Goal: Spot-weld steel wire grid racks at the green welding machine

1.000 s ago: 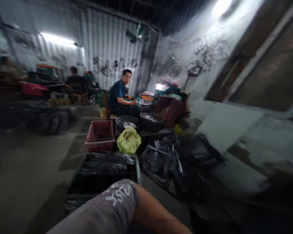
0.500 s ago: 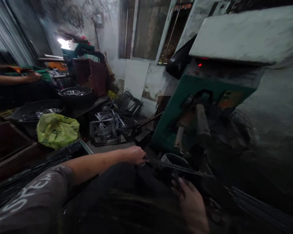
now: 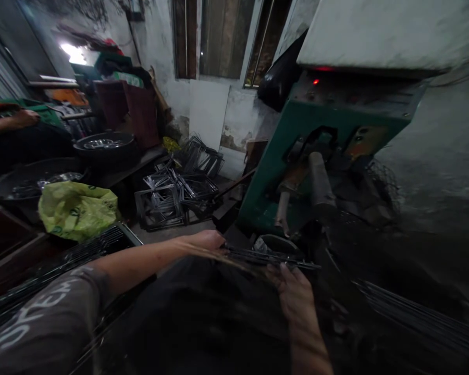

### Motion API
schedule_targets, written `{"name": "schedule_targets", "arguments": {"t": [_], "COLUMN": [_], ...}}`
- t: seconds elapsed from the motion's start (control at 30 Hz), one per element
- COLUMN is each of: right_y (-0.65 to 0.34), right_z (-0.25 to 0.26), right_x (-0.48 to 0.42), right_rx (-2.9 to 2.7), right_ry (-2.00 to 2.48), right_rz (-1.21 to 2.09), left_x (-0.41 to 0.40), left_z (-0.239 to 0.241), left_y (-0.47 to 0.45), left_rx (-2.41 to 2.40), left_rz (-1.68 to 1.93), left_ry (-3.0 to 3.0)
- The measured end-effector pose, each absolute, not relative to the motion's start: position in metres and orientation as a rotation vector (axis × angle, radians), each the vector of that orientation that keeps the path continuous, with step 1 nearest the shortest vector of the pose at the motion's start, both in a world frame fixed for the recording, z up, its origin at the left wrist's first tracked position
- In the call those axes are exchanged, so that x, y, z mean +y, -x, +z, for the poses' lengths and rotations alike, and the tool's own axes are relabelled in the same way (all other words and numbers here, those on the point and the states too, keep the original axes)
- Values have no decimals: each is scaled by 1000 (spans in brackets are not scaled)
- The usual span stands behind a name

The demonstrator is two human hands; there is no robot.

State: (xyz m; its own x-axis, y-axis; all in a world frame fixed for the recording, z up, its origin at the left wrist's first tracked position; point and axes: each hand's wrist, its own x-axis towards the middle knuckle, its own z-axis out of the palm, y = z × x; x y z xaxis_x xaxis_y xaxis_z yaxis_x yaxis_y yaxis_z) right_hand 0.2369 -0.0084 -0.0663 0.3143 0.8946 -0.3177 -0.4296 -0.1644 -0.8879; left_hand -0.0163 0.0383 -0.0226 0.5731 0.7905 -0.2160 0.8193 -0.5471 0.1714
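Note:
My left hand [image 3: 203,240] grips one end of a thin bundle of dark metal rods [image 3: 266,257] lying across my lap. At the bundle's other end, my right hand [image 3: 295,291] has its fingers curled up around the rods. Just beyond the rods stands a green machine [image 3: 297,135] with a grey cylinder [image 3: 318,182] and a red light. Both hands sit low in front of the machine's base.
A crate of long dark rods [image 3: 82,255] lies at my left beside a yellow-green plastic bag [image 3: 76,208]. Bent wire frames [image 3: 175,190] are piled on the floor by the wall. Another person's forearm [image 3: 8,122] shows at far left near black tubs [image 3: 101,148]. More rods [image 3: 418,317] lie at right.
The view swung right from the room and a seated person to the green machine. Both hands came into view on the rods, and the right hand rose to grip them.

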Motion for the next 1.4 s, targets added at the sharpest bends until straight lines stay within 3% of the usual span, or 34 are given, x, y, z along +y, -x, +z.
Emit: {"name": "schedule_targets", "arguments": {"t": [0.43, 1.4], "right_y": [-236, -242], "right_z": [-66, -49], "right_x": [16, 56], "right_rx": [-546, -638], "right_ry": [1163, 1184], "right_rz": [1256, 1247], "left_x": [50, 76], "left_z": [-24, -26], "left_y": [17, 6], "left_rx": [1337, 1391], "left_rz": [-5, 0], "left_ry": [-2429, -2290]}}
